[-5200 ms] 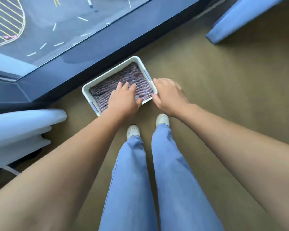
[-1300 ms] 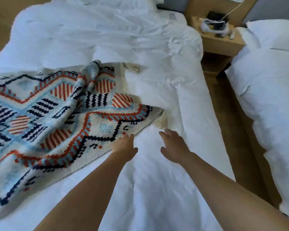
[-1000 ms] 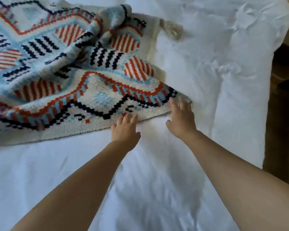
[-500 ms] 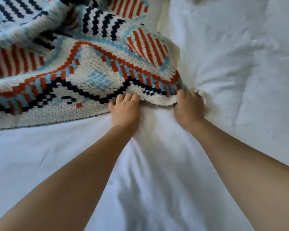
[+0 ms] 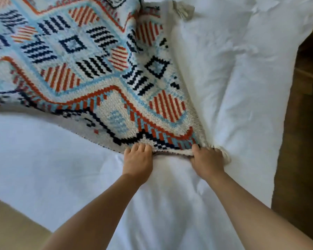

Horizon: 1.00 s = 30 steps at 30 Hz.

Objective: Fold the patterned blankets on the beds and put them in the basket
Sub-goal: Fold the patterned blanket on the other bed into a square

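A knitted blanket (image 5: 90,73) with blue, orange, black and cream geometric patterns lies across the white bed (image 5: 215,83), its near corner raised. My left hand (image 5: 138,160) grips the blanket's near edge, fingers curled under the cloth. My right hand (image 5: 207,160) grips the near right corner, where a cream tassel (image 5: 225,156) pokes out beside the knuckles. Another tassel (image 5: 183,10) shows at the far right corner. The basket is out of view.
The white duvet is rumpled to the right of the blanket. Brown floor (image 5: 302,141) runs along the bed's right side, and a strip of tan floor (image 5: 11,226) shows at the lower left.
Since the basket view, I have moved to the bed. Both hands reached the blanket's near edge, took hold of it, and now pull the corner up and toward me, stretching the cloth.
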Each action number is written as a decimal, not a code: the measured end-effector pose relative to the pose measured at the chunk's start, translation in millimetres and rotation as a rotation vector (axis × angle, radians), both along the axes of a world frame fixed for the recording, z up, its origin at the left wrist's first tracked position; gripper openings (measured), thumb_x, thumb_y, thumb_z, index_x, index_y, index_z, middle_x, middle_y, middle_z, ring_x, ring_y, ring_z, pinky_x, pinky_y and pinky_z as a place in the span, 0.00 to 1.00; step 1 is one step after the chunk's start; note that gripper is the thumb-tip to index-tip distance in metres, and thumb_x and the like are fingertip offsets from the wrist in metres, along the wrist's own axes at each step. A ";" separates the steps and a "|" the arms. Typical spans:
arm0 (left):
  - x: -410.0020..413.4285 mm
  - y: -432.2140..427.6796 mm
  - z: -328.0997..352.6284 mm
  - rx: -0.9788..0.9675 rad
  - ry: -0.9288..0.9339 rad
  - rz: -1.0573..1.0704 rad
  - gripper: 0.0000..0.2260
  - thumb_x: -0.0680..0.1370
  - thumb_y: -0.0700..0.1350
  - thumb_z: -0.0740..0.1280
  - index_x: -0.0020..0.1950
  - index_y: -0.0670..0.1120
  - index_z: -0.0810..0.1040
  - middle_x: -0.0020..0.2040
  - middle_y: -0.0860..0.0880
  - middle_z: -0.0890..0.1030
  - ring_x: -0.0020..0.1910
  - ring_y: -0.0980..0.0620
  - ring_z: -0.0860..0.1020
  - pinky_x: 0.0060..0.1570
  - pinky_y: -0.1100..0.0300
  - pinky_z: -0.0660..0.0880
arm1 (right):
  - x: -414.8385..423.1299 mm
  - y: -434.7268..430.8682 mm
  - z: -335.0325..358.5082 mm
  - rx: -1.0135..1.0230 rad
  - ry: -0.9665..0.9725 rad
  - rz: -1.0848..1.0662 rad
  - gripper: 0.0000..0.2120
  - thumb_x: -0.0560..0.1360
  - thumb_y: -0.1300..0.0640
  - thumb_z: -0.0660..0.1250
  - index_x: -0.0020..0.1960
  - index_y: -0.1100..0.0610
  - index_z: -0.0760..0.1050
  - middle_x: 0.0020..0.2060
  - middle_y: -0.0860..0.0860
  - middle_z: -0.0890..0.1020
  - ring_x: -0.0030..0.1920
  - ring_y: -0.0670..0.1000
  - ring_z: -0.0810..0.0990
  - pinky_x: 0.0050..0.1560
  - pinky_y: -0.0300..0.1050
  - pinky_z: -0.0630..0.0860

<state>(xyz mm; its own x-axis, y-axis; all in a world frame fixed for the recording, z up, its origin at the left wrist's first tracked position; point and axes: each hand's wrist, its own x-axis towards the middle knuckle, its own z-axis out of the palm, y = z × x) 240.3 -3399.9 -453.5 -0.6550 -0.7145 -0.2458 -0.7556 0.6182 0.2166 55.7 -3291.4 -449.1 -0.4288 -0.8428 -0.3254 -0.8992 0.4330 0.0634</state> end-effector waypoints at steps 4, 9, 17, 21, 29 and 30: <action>21.2 68.2 9.3 -0.003 -0.041 0.015 0.09 0.80 0.43 0.52 0.54 0.47 0.70 0.53 0.48 0.75 0.54 0.46 0.69 0.55 0.53 0.62 | 22.4 80.6 5.5 0.060 -0.054 0.017 0.14 0.77 0.50 0.56 0.58 0.55 0.68 0.48 0.54 0.83 0.48 0.57 0.81 0.44 0.47 0.73; 48.1 163.4 13.5 0.070 -0.117 -0.123 0.08 0.78 0.42 0.56 0.55 0.47 0.71 0.52 0.49 0.74 0.52 0.46 0.70 0.53 0.54 0.63 | 50.1 186.9 8.4 0.174 -0.172 -0.111 0.15 0.77 0.48 0.54 0.58 0.54 0.68 0.48 0.52 0.83 0.47 0.56 0.82 0.39 0.45 0.73; 49.3 214.0 16.2 -0.040 -0.088 -0.086 0.13 0.61 0.48 0.76 0.41 0.45 0.78 0.37 0.48 0.77 0.35 0.45 0.76 0.39 0.55 0.75 | 64.5 215.0 11.9 0.194 -0.247 -0.114 0.17 0.76 0.48 0.57 0.60 0.56 0.65 0.53 0.55 0.80 0.52 0.58 0.78 0.46 0.49 0.74; 29.0 207.1 26.4 0.062 -0.082 -0.209 0.23 0.66 0.63 0.59 0.51 0.47 0.73 0.45 0.49 0.73 0.45 0.46 0.72 0.46 0.53 0.66 | 68.1 200.5 24.9 0.148 -0.312 -0.123 0.25 0.70 0.37 0.59 0.57 0.56 0.69 0.55 0.55 0.76 0.56 0.58 0.75 0.51 0.49 0.72; -63.7 145.1 51.2 0.140 0.125 -0.098 0.10 0.78 0.51 0.56 0.46 0.46 0.70 0.40 0.50 0.75 0.35 0.51 0.73 0.31 0.60 0.67 | -7.0 144.9 66.4 -0.055 -0.639 -0.357 0.15 0.72 0.49 0.61 0.29 0.53 0.64 0.27 0.48 0.70 0.28 0.49 0.68 0.28 0.42 0.61; -75.1 131.6 54.5 0.130 0.136 -0.085 0.08 0.79 0.49 0.55 0.45 0.47 0.69 0.39 0.50 0.75 0.34 0.52 0.72 0.30 0.60 0.67 | -18.0 130.1 68.8 -0.101 -0.612 -0.364 0.13 0.73 0.52 0.61 0.31 0.55 0.66 0.28 0.50 0.71 0.29 0.50 0.68 0.28 0.42 0.61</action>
